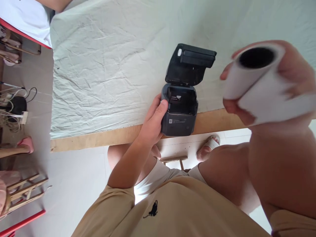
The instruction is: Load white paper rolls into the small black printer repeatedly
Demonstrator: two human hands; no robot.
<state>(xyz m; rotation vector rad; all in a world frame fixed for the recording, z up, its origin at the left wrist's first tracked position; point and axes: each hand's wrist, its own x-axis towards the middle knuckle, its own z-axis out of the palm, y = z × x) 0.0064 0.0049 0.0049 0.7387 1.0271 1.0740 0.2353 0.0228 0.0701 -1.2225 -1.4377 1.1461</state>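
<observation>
A small black device [179,124] with its lid [189,61] swung up is at the table's front edge. My left hand [155,119] grips its left side, the thumb on the rim of the open compartment. Inside the compartment is a small white label; no roll sits there. Off to the right, my right hand [293,70] is wrapped round a white paper roll [237,80] with a dark hollow core. A loose strip of the paper hangs over the fingers. Hand and roll are blurred and apart from the device.
A wrinkled pale green cloth [106,65] covers the table, with a bare wooden edge [96,140] in front. Cables [11,112], a wooden stool [24,191] and a person's foot in a pink shoe [26,144] are on the left. Another person's arm shows at the top left.
</observation>
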